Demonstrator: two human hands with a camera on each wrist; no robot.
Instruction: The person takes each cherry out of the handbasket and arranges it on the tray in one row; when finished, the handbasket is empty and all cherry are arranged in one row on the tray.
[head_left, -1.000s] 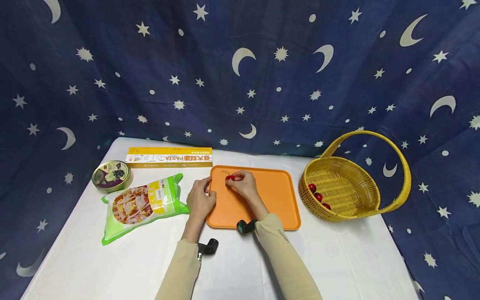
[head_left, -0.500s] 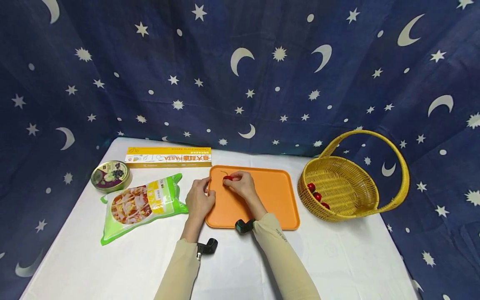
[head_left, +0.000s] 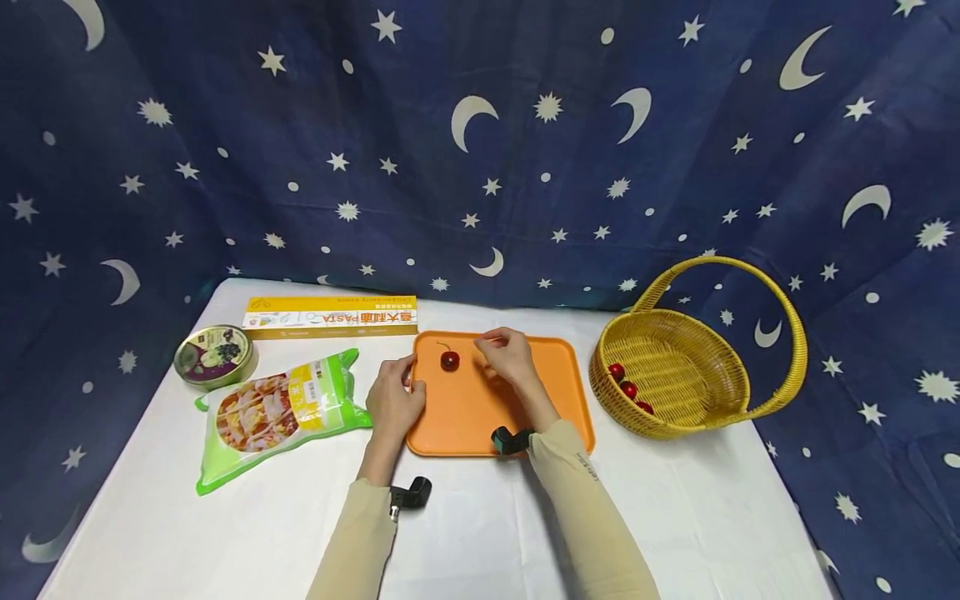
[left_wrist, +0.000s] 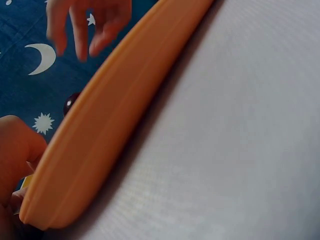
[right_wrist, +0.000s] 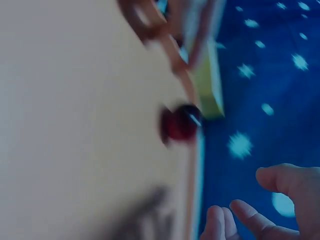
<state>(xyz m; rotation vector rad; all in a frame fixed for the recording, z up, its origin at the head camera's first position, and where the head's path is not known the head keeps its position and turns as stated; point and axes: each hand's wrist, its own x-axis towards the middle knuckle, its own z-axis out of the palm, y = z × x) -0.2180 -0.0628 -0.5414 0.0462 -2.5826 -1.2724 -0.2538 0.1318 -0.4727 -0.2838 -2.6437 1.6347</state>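
A single dark red cherry [head_left: 450, 361] with a thin stem sits on the orange tray [head_left: 517, 396], close to its left side. My left hand [head_left: 396, 398] grips the tray's left rim; the left wrist view shows its fingers at the corner of the orange wall. To the right of the cherry, my right hand [head_left: 512, 357] is over the tray holding nothing. Its thumb and fingers stand apart in the right wrist view, where the cherry [right_wrist: 181, 123] looks blurred.
On the right stands a yellow wicker basket [head_left: 731, 412] with a tall handle and several cherries [head_left: 628, 389] inside. A green food bag [head_left: 273, 412], a round tin [head_left: 215, 356] and a pasta box [head_left: 330, 317] lie to the left. A starry dark blue curtain [head_left: 375, 125] hangs behind the white table.
My right hand has let go of the cherry and drawn back to the right, leaving it on the tray. The left hand has stayed at the tray's rim.
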